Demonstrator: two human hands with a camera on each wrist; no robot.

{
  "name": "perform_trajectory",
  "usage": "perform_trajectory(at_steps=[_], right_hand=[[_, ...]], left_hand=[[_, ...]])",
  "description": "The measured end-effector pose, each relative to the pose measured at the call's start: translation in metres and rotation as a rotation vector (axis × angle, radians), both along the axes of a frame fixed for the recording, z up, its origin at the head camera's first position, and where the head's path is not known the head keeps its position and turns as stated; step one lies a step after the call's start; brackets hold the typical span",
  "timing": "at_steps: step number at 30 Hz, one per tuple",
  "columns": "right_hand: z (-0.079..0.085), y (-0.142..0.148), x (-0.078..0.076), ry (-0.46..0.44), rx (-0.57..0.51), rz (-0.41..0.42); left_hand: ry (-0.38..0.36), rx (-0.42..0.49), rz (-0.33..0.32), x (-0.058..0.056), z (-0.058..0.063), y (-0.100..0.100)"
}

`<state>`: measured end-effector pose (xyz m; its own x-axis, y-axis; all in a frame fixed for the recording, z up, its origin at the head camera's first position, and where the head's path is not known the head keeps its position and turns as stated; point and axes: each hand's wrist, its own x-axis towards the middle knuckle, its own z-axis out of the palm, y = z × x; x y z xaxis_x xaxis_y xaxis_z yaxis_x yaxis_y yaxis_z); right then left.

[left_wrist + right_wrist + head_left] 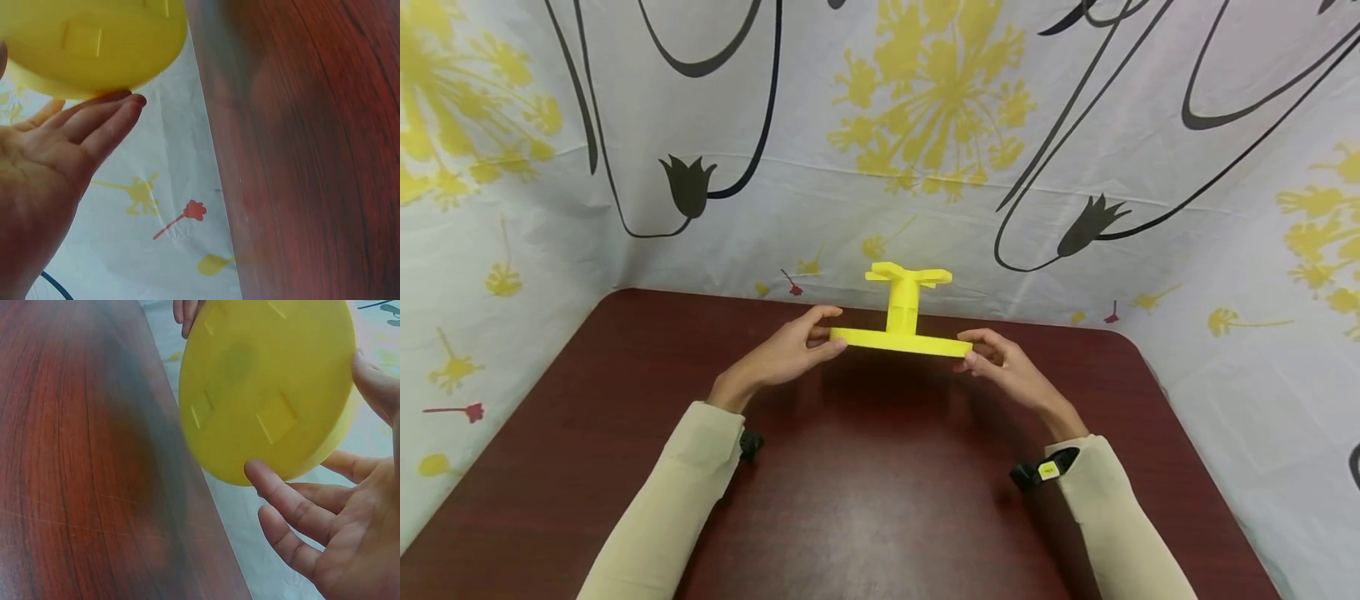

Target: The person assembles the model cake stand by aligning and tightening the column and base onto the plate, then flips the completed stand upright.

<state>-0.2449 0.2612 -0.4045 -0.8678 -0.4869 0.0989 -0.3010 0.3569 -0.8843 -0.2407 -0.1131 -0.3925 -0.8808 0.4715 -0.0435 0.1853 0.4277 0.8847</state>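
A yellow plastic piece [901, 342], with a round flat base, an upright post and cross-shaped arms on top, is held up off the table between both hands. My left hand [784, 350] grips the base's left rim, thumb in front and fingers behind. On the right rim, my right hand [1009, 367] holds it in much the same way. The left wrist view catches the base's underside [94, 47] above my fingers. Square marks show on that underside [269, 381] in the right wrist view, where fingertips touch its edge.
Beneath is a dark red wood-grain table [865, 492] with rounded far corners. A white cloth [820, 200] with yellow and dark flower prints hangs behind it and at both sides. Dark straps sit at both wrists, one with a yellow-marked watch [1049, 471].
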Motion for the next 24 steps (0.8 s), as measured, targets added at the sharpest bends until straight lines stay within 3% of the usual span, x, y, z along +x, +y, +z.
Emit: perform_trajectory(at_steps=[7,13,20,24], right_hand=[[-0.003,-0.001,-0.001,-0.010,-0.021,-0.051],[-0.005,-0.006,0.000,0.017,-0.001,-0.129],[-0.006,-0.013,0.003,0.097,-0.041,-0.224],[-0.006,-0.015,0.003,0.160,-0.033,-0.282]], left_hand=[[0.077,-0.018,0.061,0.000,-0.001,0.008],[0.091,0.024,0.086,0.000,-0.002,0.010],[0.283,-0.059,0.171,0.001,0.001,0.010],[0.327,-0.096,0.214,0.003,0.008,0.012]])
